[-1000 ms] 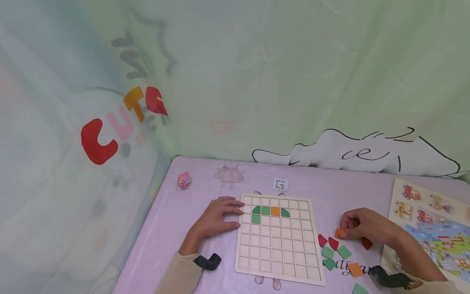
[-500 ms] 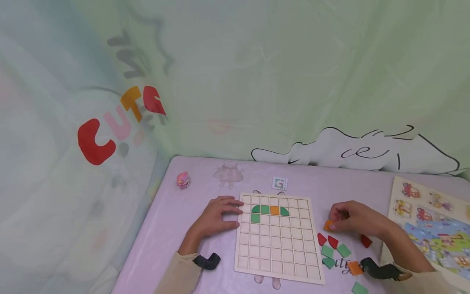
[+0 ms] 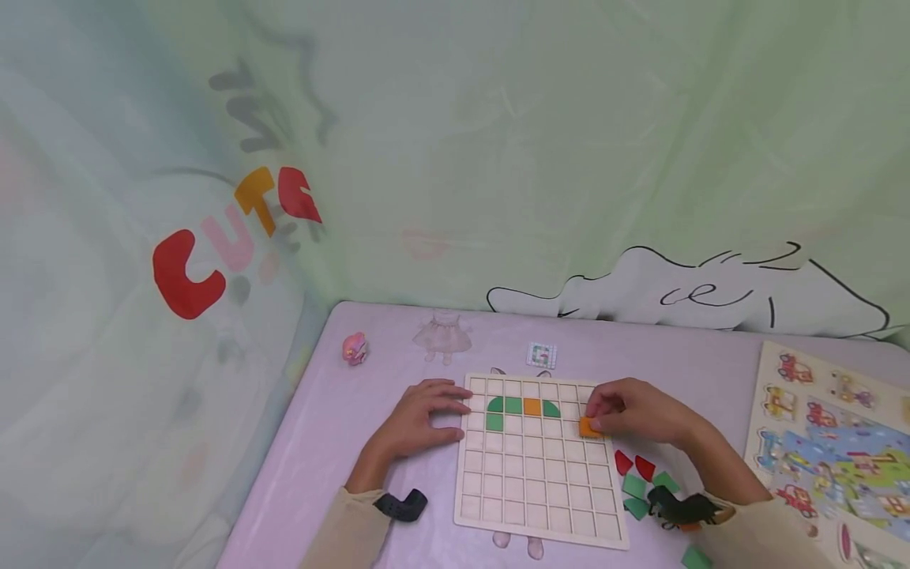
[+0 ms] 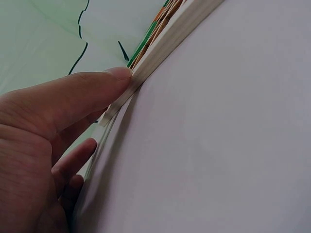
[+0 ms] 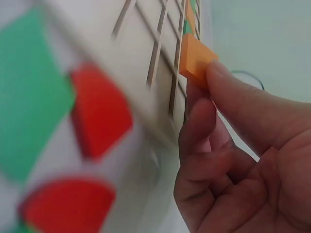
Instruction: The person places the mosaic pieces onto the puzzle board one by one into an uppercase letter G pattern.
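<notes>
A pale wooden grid board (image 3: 526, 474) lies on the table. Its upper rows hold an orange square tile (image 3: 532, 407), a green square tile (image 3: 513, 405), another green square tile (image 3: 494, 422) below, and two green curved tiles, one at either end of the row. Over the board's right edge, my right hand (image 3: 640, 411) pinches an orange square tile (image 5: 197, 58) between thumb and fingers. My left hand (image 3: 419, 419) rests at the left edge, its extended fingers and thumb touching the board's side (image 4: 146, 65).
Red quarter-round tiles (image 3: 644, 468) and green tiles (image 3: 634, 486) lie right of the board, partly under the right wrist. A small pattern card (image 3: 542, 355) lies behind the board. A pink figurine (image 3: 354, 348) sits back left; a picture puzzle board (image 3: 832, 458) lies far right.
My right hand has carried the orange tile left from the loose tiles to over the board's right columns. The left hand stays at the board's edge.
</notes>
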`<state>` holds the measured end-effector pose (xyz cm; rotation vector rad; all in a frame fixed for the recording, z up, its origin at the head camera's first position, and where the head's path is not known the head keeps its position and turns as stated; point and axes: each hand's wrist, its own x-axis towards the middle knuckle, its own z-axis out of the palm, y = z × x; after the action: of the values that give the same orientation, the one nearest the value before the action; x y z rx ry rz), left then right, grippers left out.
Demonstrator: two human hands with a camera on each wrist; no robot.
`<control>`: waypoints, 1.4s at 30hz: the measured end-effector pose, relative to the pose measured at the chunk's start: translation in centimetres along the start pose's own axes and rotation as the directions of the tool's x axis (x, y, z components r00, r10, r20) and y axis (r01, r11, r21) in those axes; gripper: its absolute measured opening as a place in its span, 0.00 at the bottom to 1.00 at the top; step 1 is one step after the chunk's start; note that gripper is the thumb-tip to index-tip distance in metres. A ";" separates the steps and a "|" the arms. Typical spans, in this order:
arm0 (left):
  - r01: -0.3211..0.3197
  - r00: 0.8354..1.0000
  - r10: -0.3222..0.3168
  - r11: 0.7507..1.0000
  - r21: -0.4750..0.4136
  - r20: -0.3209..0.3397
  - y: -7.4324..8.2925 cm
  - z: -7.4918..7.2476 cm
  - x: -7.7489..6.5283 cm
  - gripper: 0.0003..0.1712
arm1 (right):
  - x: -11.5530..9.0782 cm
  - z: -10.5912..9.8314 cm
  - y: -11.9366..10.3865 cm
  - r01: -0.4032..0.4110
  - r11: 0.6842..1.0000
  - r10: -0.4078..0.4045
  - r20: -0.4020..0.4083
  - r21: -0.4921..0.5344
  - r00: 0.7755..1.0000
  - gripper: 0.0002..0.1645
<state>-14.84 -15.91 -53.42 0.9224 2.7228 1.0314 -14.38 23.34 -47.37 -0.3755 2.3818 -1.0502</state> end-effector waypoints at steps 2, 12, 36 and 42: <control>-0.002 1.000 0.002 1.000 -0.002 0.000 0.0 0.0 0.0 0.18 | 0.5 0.5 -0.6 0.007 1.000 -0.007 0.001 0.009 1.000 0.08; -0.013 1.000 0.013 1.000 -0.006 -0.006 -0.1 0.1 0.1 0.19 | 2.8 3.1 -3.3 0.070 0.995 -0.071 0.006 0.073 0.997 0.08; 0.013 1.000 -0.013 1.000 0.001 0.020 0.1 -0.1 0.0 0.19 | 5.6 8.5 -6.0 0.104 0.951 -0.116 0.024 0.290 0.993 0.08; 0.006 1.000 -0.006 1.000 0.006 0.010 0.1 -0.1 0.0 0.19 | 5.7 9.2 -6.3 0.089 0.954 -0.092 -0.003 0.287 0.996 0.07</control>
<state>-14.78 -15.96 -53.25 0.9179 2.7199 1.0152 -13.79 11.09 -49.79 -0.3848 2.1760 -1.4101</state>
